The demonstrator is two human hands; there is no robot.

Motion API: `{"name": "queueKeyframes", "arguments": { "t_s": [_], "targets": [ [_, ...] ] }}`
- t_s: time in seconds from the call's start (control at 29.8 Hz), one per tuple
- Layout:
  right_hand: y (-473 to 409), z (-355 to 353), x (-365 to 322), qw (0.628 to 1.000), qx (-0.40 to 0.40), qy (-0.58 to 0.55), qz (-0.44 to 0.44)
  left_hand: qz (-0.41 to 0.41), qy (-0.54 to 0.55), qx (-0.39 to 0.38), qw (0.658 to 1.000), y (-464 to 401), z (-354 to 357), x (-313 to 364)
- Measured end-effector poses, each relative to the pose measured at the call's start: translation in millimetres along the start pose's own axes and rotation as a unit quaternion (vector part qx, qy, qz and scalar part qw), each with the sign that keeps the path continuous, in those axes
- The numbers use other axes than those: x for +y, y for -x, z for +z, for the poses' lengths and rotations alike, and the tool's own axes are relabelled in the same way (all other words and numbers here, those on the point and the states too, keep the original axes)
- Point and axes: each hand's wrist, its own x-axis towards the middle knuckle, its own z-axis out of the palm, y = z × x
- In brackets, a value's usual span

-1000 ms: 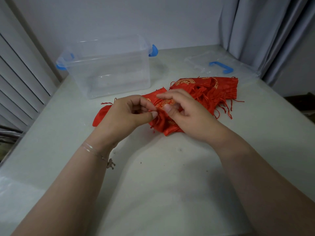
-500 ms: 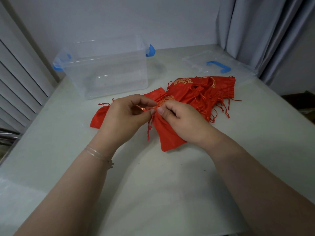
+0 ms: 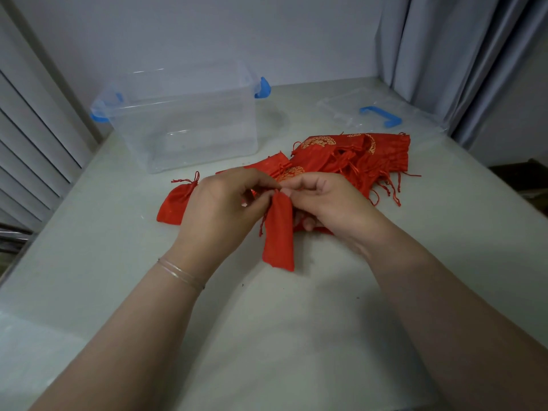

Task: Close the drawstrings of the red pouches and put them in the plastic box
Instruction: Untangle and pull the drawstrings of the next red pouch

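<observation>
Head view — left hand (image 3: pixel 221 207) and right hand (image 3: pixel 329 203) both pinching 1 red pouch (image 3: pixel 278 232) at its neck.

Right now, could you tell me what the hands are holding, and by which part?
Both hands, left and right, pinch one red pouch at its gathered top; its body hangs down.

A narrow red pouch (image 3: pixel 278 232) hangs upright at the table's centre, gathered at its top, a thin cord dangling on its left. At nine o'clock from it lies a closed red pouch (image 3: pixel 175 203). At one o'clock, a heap of red, gold-patterned pouches (image 3: pixel 355 155). At eleven o'clock stands a clear plastic box (image 3: pixel 184 120), blue-latched, open-topped.
</observation>
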Motion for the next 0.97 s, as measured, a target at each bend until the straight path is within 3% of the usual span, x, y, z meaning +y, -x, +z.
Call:
{"name": "queueKeyframes", "arguments": {
  "t_s": [0.13,0.34,0.57,0.97],
  "targets": [
    [0.8,-0.9,1.3,1.000,-0.004,0.022,-0.011,-0.021,-0.010,0.013,1.000,0.0,0.7,-1.3],
    [-1.3,0.4,0.4,0.996,0.001,0.065,-0.054,0.042,-0.101,0.018,0.994,-0.9,0.9,-3.5],
    [-2.7,-2.8,0.8,0.997,-0.007,0.069,-0.041,0.106,-0.156,0.007,0.982,-0.9,3.8,-8.9],
    [-2.8,-2.5,1.8,0.998,-0.015,0.057,-0.023,0.134,-0.179,0.030,0.974,-1.2,6.3,-9.8]
  ]
}}
